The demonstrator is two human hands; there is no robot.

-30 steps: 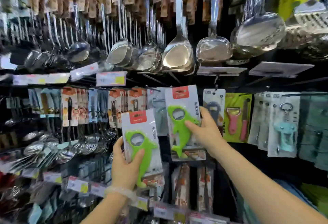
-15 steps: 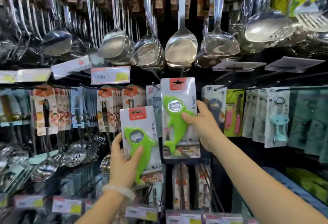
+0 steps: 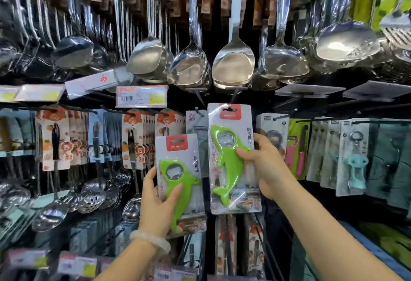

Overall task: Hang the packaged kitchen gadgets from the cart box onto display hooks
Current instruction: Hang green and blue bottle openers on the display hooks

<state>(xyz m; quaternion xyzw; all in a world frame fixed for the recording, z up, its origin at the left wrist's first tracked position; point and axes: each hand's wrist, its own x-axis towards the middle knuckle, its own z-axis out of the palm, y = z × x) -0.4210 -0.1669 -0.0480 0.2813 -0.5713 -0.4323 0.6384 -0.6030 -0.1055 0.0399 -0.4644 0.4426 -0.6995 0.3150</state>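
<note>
Each of my hands holds a carded pack with a green dolphin-shaped bottle opener. My right hand [image 3: 265, 165] grips the higher pack [image 3: 231, 154] by its right side, thumb on the dolphin, its red top tab up against a black display hook [image 3: 233, 96]. My left hand [image 3: 159, 203] holds the lower pack [image 3: 180, 169] from below left, thumb across the dolphin. Behind the two packs hangs a grey pack on another hook [image 3: 199, 111]. The cart box is out of sight.
Steel ladles and turners [image 3: 233, 62] hang overhead. Carded peelers and tools [image 3: 133, 142] fill hooks to the left; a pink peeler pack [image 3: 297, 149] and a teal opener pack [image 3: 354, 158] hang to the right. Skimmers [image 3: 93, 194] hang lower left; price tags [image 3: 141, 96] stick out.
My right hand has lifted its pack upward, so the tab now reaches the hook. My left hand with its pack has stayed about where it was. The view has shifted slightly.
</note>
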